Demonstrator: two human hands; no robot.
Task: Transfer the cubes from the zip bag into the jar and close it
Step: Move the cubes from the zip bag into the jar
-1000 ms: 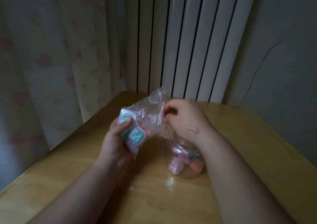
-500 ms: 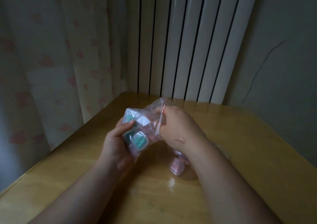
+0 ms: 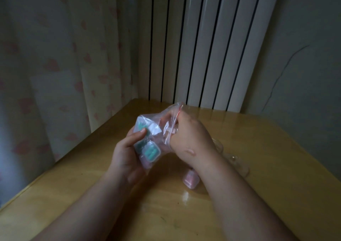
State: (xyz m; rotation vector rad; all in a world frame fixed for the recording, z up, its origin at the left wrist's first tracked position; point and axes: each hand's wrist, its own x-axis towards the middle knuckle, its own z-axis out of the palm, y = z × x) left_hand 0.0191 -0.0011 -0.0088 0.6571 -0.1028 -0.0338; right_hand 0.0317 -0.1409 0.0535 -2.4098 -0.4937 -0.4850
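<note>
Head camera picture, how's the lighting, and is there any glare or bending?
Head view: dim throughout; a small glare spot on the wooden table; the radiator bars splay from wide-angle distortion; the clear jar is barely readable behind the right hand.
</note>
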